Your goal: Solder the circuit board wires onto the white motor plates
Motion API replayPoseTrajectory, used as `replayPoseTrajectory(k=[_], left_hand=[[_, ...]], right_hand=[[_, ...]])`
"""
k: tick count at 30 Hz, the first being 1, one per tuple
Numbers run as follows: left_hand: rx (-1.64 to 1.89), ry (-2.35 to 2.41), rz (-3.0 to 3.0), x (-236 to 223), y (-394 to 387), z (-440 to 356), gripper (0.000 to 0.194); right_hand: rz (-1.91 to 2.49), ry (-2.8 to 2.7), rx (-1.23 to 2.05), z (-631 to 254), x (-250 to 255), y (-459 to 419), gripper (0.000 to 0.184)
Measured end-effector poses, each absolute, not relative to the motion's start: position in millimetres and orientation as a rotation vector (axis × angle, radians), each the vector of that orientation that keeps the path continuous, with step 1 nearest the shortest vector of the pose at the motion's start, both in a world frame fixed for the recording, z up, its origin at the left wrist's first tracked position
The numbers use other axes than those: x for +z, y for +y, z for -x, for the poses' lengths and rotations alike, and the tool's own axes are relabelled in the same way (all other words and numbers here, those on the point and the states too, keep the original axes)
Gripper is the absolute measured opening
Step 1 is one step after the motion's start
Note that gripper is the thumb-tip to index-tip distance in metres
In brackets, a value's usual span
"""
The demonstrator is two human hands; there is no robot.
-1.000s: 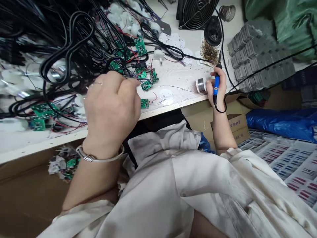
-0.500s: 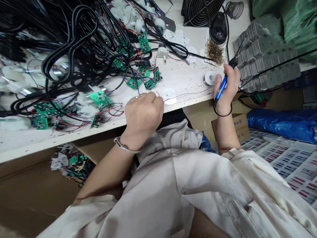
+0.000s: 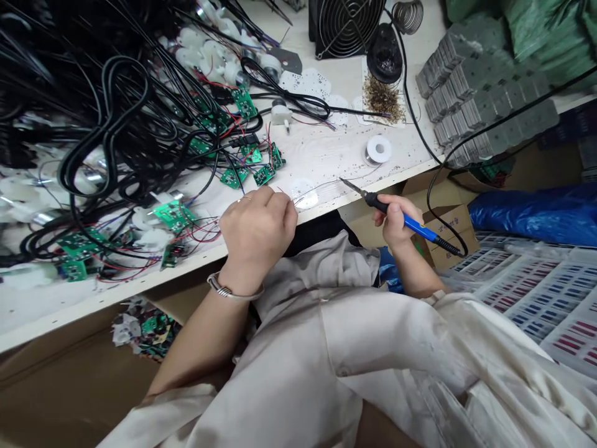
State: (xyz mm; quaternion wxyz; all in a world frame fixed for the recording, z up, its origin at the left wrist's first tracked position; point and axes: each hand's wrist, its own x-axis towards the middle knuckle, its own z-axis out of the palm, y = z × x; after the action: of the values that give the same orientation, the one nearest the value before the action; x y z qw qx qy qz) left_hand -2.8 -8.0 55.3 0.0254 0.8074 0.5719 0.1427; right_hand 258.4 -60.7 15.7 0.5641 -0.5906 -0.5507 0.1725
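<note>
My right hand (image 3: 398, 224) grips a soldering iron (image 3: 418, 228) by its black and blue handle, just off the front edge of the bench. Its tip points left, over the tabletop. Curled shut at the bench edge, my left hand (image 3: 259, 230) has its fingertips hidden beneath it. Thin solder wire (image 3: 329, 183) runs from the white spool (image 3: 372, 149) to my left fingers, across a pale disc (image 3: 305, 194). A short red wire end shows by the knuckles. Small green circuit boards (image 3: 233, 178) with wires lie just beyond this hand.
Black cables (image 3: 105, 118) and white motor units (image 3: 205, 59) are heaped at the left. A fan (image 3: 347, 28), an iron stand (image 3: 385, 56) and stacked grey plates (image 3: 485, 93) stand at the back. The iron's cord loops at right, above a carton (image 3: 450, 230).
My right hand has brought the soldering iron left and down from near the stand, turning its tip toward my left hand. The view has shifted; my left hand stays closed at the bench edge.
</note>
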Motion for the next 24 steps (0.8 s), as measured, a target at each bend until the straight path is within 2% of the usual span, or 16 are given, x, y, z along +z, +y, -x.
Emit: replayPoseTrajectory(k=[5,11,24], left_hand=[[0.367,1.778,-2.504,58,-7,3,0.031],[0.271,1.755,-2.495,68,-7,5,0.035],[0.308,1.753,-2.512,66,-7,5,0.032]], right_hand=[[1.369,-1.332,0.438,-257,14,-61,0.023],[1.394,-1.295,0.454,-256,13,-60,0.032],[1.384,-1.329,0.46,-254,10,-60,0.029]])
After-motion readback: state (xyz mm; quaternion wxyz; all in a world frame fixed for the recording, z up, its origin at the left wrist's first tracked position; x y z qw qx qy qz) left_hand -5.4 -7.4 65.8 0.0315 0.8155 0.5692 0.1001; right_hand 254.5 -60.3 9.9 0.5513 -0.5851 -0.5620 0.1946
